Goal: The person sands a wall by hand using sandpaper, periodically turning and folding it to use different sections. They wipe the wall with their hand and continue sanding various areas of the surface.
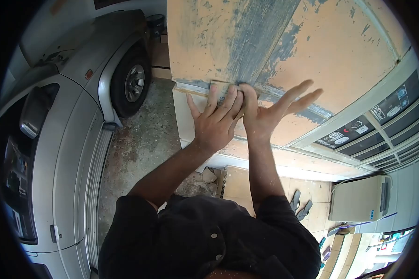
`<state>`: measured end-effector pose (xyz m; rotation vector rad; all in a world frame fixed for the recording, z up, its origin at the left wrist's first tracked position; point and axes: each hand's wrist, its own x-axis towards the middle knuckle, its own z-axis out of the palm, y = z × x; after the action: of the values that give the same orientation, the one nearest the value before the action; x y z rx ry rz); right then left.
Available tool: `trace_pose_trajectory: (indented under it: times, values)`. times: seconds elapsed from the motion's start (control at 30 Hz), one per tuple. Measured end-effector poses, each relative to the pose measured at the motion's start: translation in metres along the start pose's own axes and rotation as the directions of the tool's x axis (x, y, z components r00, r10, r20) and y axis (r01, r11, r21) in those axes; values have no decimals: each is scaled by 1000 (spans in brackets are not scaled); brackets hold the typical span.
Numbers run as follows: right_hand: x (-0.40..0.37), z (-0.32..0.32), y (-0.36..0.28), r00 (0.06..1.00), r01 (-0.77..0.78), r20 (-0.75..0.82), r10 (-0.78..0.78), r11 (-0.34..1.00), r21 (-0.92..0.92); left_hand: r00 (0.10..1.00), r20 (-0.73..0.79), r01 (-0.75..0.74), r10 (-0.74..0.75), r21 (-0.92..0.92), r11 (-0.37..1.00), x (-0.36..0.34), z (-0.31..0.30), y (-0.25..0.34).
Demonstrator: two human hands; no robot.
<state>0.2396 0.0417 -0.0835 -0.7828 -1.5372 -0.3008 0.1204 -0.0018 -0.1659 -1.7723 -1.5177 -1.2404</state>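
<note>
So the peeling peach-painted flat panel with grey bare patches (209, 37) fills 12 to 2 o'clock. The bare left hand (214, 128) sits near dead centre, fingers reaching up to 12, little finger splayed off toward 11, the other fingertips on a thin flat tan piece (221, 84) along the panel's lower edge. Thumb's hidden, so can't tell if it's pinching. The bare right hand (263, 118), about 2 o'clock, has its thumb pressed beside the left index finger, fingers fanned wide toward 2. Silvery-grey metal car (72, 121) at 9.
</note>
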Motion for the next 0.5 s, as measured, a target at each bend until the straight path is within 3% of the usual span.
trace_pose_trajectory:
  times: [0.13, 0.2, 0.23, 0.3, 0.37, 0.5]
  values:
    - [90, -2, -15, 996, 30, -91, -27, 999, 31, 983, -167, -73, 69, -21, 997, 103, -45, 14]
    - [108, -1, -12, 981, 190, -46, -189, 981, 26, 984, -168, -65, 63, -7, 998, 102, -41, 14]
    - [95, -1, -9, 982, 184, -47, -182, 983, 27, 982, -176, -60, 62, 13, 998, 101, -40, 12]
    - [37, -1, 4, 999, 35, 30, -36, 999, 35, 993, -115, -33, 32, -13, 999, 51, -24, 10]
    - [-5, 5, 14, 1000, -23, 7, 22, 996, 86, 999, -28, -14, 16, 46, 999, 3, 2, 3]
    - [-17, 4, 15, 990, -136, 53, 129, 976, 170, 1000, -22, 1, -1, 5, 1000, 7, -1, 3]
